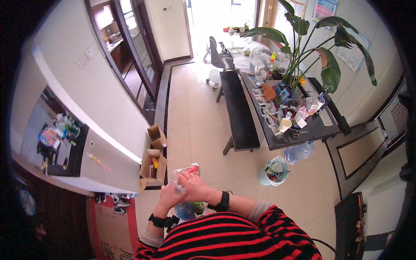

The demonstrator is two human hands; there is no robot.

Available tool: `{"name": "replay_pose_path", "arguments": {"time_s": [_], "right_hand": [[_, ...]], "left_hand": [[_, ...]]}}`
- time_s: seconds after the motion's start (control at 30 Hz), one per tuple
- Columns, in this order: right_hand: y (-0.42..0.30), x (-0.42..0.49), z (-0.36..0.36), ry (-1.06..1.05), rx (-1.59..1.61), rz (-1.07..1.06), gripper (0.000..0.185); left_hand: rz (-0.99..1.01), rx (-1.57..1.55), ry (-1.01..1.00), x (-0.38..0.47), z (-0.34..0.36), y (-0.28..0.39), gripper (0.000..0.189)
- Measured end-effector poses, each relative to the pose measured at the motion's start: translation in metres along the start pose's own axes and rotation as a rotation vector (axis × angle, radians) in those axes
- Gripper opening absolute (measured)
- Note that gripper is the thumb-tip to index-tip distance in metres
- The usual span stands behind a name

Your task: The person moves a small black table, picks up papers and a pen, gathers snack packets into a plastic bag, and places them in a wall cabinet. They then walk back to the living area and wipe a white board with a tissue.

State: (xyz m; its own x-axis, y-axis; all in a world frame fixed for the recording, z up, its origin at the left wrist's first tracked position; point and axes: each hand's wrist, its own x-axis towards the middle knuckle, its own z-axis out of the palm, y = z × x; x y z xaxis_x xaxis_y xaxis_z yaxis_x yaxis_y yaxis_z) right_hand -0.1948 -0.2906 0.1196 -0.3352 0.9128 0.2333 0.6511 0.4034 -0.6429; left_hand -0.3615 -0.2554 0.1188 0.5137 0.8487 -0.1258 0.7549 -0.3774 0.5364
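Both my hands are together in front of my body, below the middle of the view. My left hand (171, 197) and my right hand (196, 188) are closed on a crinkled clear plastic bag (178, 178) with something red and green showing at its far end. The fingers of the two hands touch or overlap, so part of the bag is hidden. Below them, near my striped top, lies a plastic bag (187, 210) with blue and green in it, partly covered by my wrist and top.
Two open cardboard boxes (165, 169) stand by the left wall. A black bench (240, 110) runs beside a cluttered dark table (273, 142) with a large potted plant (294, 81). A lined waste bin (264, 177) stands on the floor at right. Shoes (121, 203) lie at lower left.
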Motion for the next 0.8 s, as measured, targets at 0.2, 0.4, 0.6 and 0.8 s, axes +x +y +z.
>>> {"name": "replay_pose_path", "arguments": {"time_s": [0.2,0.4,0.6,0.8], "right_hand": [[0.091,0.116,0.0,0.23,0.02,-0.013,0.062],[0.217,0.259,-0.015,0.325,0.165,-0.147,0.066],[0.312,0.41,-0.079,0.164,0.19,-0.146,0.069],[0.392,0.557,-0.113,0.05,0.019,-0.026,0.076]], "left_hand": [[0.213,-0.113,-0.157,0.143,-0.053,-0.039,0.056],[0.423,-0.303,0.062,0.318,-0.077,-0.09,0.034],[0.13,-0.229,0.162,0.49,-0.134,-0.098,0.026],[-0.071,-0.258,0.381,0.635,-0.173,-0.112,0.023]]}}
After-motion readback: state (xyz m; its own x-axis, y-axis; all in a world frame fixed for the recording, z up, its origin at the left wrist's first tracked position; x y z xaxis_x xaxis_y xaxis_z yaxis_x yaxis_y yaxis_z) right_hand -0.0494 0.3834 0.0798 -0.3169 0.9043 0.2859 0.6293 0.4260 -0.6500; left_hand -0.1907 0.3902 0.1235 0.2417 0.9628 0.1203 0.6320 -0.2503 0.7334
